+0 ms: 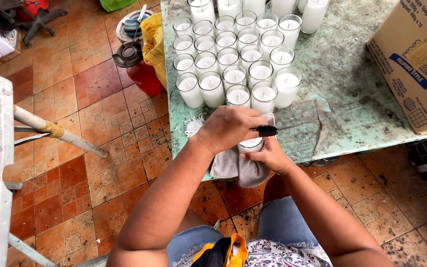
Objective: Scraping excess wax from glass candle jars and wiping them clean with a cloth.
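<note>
Both hands meet at the near edge of the worn green table (352, 118). Left hand (231, 127) is clenched over a black-handled tool (268, 130), whose thin metal shaft runs out to the right, roughly level and parallel to the table edge. Just below the handle sits a glass candle jar (251, 145), upright and filled with white wax; the tool lies across its mouth, so the jar is directly under the left hand and touching or nearly touching the handle. Right hand (268, 157) grasps that jar from below and from the person's side, with a grey cloth (233, 165) wrapped between palm and glass and hanging down past the table edge. Which hand is nearer hardly matters, since both are on the jar, the left above and the right beneath. Further back on the table stands a tight cluster of like jars (235, 59), all upright in rows and each filled with white wax nearly to the rim. A cardboard box (413, 59) rests at the right end of the table, its contents hidden. Beside the table on the tiled floor (90, 113) stands a red gas cylinder (142, 74).
</note>
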